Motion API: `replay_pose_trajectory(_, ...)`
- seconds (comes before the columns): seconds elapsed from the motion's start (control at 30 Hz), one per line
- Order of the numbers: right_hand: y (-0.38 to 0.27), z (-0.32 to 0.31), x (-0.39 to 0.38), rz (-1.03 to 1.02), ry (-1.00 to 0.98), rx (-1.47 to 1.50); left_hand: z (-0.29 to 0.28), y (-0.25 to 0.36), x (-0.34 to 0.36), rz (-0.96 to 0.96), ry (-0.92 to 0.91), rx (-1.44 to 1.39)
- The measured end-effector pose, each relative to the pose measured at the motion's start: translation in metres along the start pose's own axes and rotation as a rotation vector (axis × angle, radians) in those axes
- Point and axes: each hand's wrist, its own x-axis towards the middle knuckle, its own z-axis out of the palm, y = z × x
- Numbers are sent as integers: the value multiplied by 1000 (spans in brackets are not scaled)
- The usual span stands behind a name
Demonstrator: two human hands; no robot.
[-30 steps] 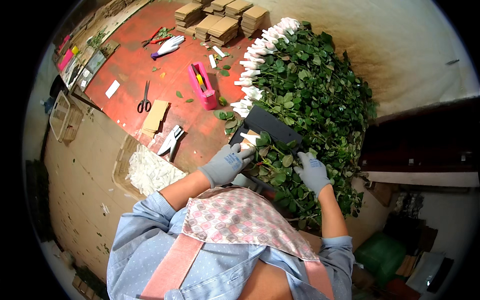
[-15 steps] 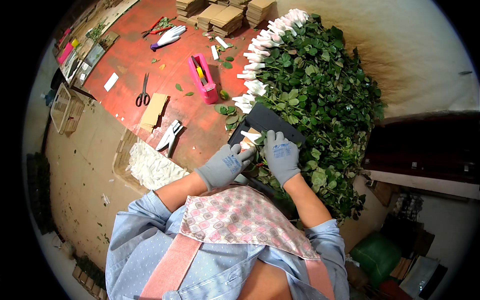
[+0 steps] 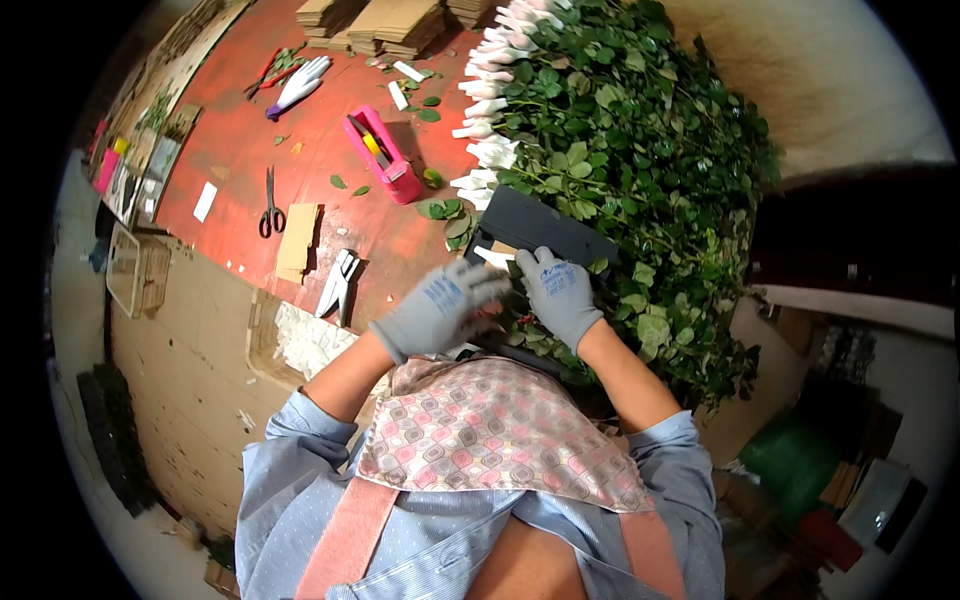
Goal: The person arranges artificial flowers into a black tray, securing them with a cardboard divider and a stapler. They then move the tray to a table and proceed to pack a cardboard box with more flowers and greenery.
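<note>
A flat black rectangular board point(image 3: 545, 228) is touched by the loosely curled grey-gloved right hand point(image 3: 560, 290); the left hand point(image 3: 440, 308) is blurred, its grip indiscernible.

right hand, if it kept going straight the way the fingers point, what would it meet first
The right hand points up the picture, so it likely meets the black board it already touches, then the paper-wrapped flower heads, though depth is unclear.

Red table, green leaves, grey gloves

My gloves, left hand point(image 3: 437, 308) and right hand point(image 3: 560, 292), are grey; the board point(image 3: 545, 228) under them is black. My apron point(image 3: 480, 432) has pink and cream squares. A pink box point(image 3: 383, 158) sits on the red tabletop point(image 3: 240, 150).
</note>
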Motion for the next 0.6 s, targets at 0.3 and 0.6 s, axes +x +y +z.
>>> replay_pose_trajectory(0.3,4,5,0,-1,28,9,26,-52,32,-195,-224,500)
replay_pose_trajectory(0.6,5,13,2,46,24,1,26,-61,22,-184,34,514)
